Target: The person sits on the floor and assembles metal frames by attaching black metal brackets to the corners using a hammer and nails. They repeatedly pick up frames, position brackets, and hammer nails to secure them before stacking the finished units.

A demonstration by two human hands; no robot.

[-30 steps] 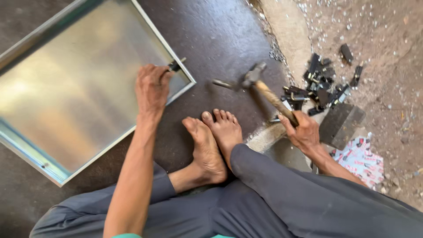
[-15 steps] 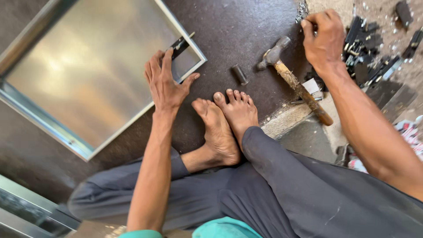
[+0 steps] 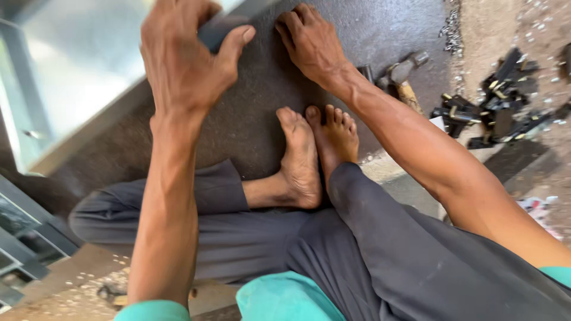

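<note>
Metal-framed panel (image 3: 77,101) — flat on dark floor, corner (near edge) under left hand (image 3: 184,59).

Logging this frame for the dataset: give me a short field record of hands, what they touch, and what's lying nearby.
posture: person seated on the floor, bare feet together on a dark mat
left hand: gripping the corner of a metal-framed panel
right hand: palm down on the mat beside that corner, holding nothing
hammer: lying on the mat, right of the right forearm, untouched
small dark parts: loose pile on the ground past the hammer
</note>
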